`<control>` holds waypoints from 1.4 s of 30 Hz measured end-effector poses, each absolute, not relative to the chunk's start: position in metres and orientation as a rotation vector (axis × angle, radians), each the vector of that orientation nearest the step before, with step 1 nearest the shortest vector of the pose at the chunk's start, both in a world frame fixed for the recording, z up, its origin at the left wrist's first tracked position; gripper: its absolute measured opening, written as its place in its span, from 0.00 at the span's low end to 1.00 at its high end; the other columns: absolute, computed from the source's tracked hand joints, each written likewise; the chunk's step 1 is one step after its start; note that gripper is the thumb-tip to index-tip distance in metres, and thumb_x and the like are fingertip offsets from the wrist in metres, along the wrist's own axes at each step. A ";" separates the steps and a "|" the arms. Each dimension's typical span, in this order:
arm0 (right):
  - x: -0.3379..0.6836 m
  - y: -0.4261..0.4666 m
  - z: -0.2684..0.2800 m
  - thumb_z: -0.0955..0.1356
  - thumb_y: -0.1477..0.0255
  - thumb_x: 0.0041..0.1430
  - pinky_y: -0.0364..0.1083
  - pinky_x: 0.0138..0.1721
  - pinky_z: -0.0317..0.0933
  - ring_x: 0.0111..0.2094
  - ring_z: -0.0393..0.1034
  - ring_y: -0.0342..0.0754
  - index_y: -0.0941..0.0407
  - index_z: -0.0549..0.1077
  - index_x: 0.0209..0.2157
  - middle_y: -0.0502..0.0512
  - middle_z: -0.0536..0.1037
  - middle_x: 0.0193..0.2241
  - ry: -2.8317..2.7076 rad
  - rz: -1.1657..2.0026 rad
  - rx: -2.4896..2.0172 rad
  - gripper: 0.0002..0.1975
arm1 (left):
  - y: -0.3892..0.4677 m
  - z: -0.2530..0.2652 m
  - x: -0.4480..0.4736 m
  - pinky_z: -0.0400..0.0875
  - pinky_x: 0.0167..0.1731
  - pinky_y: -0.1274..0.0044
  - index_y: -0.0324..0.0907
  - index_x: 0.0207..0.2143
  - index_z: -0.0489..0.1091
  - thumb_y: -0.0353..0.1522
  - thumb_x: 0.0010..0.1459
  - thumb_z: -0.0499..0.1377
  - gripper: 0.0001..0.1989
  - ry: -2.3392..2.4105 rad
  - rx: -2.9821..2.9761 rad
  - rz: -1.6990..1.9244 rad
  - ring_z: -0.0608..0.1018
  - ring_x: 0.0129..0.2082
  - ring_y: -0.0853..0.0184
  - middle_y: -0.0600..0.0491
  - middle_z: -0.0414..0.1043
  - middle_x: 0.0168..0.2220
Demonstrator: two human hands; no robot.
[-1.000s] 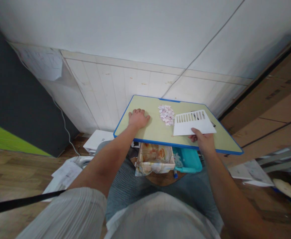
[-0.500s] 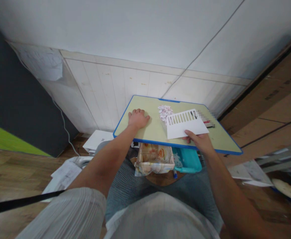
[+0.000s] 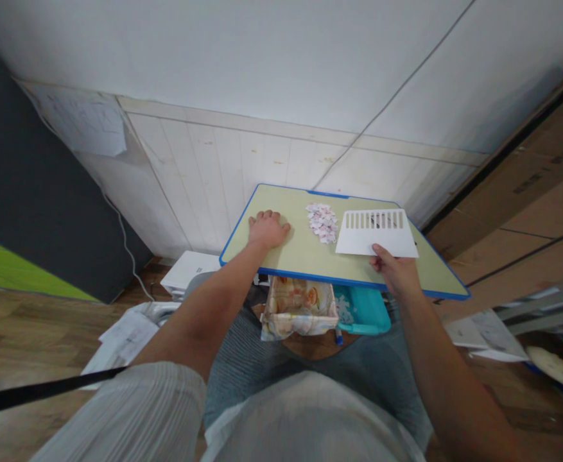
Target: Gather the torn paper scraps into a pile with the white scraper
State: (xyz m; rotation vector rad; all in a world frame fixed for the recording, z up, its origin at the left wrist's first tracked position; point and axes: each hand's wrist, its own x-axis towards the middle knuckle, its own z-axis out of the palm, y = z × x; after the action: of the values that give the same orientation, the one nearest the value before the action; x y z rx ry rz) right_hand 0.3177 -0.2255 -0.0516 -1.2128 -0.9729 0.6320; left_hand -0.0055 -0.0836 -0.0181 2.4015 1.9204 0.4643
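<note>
My right hand pinches the near edge of a white card with a row of slots cut along its far side, thumb on top. The card is over the right part of a pale yellow-green table with a blue rim. Dark marks show through some slots from something beneath, mostly hidden. My left hand lies flat on the table's left side, fingers spread, holding nothing. Between the hands is a heap of small white and pinkish paper pieces, just left of the card.
Below the table's front edge are a patterned, lined basket and a turquoise tray with pale bits inside. A white wall stands behind the table, large cardboard at the right. Papers lie at lower left.
My right hand has moved the slotted card to the right and turned it straighter, uncovering more of the paper heap and covering the items at the right. My left hand has not moved.
</note>
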 end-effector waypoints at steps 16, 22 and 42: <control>0.318 -0.217 -0.055 0.81 0.48 0.51 0.48 0.23 0.69 0.21 0.73 0.49 0.52 0.79 0.34 0.57 0.87 0.25 -0.985 0.735 -1.268 0.24 | -0.083 -0.019 -0.005 0.65 0.74 0.48 0.44 0.71 0.78 0.47 0.78 0.53 0.30 1.909 2.405 0.488 0.72 0.76 0.41 0.35 0.75 0.76; 0.319 -0.221 -0.056 0.84 0.42 0.50 0.50 0.27 0.73 0.24 0.76 0.51 0.53 0.82 0.32 0.61 0.90 0.30 -1.087 0.727 -1.307 0.28 | -0.083 -0.019 -0.005 0.65 0.75 0.46 0.41 0.72 0.78 0.46 0.77 0.53 0.31 1.893 2.409 0.497 0.71 0.77 0.40 0.34 0.75 0.75; 0.314 -0.227 -0.049 0.82 0.37 0.53 0.55 0.36 0.78 0.26 0.80 0.55 0.54 0.86 0.39 0.64 0.92 0.36 -1.218 0.674 -1.403 0.33 | -0.080 -0.022 -0.005 0.65 0.75 0.47 0.40 0.72 0.77 0.46 0.78 0.53 0.31 1.903 2.414 0.479 0.71 0.77 0.40 0.33 0.74 0.76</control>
State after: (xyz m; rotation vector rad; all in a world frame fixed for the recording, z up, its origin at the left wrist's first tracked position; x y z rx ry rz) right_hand 0.3140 -0.2271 -0.0487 -1.4032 -1.2179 0.6742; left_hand -0.0052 -0.0800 -0.0217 2.4138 1.9029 0.4793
